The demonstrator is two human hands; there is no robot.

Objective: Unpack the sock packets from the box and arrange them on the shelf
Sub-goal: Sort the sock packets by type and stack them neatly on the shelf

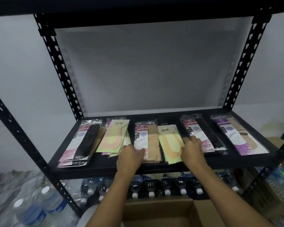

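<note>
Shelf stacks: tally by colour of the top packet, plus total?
Pink-label clear plastic sock packets on top: 3 stacks
Yellow-green card sock packets on top: 2 stacks
Purple-label clear plastic sock packet on top: 1 stack
Total: 6 stacks on the black metal shelf

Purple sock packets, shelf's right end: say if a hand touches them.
No; left hand and right hand rest on middle stacks, not the purple sock packets.
</note>
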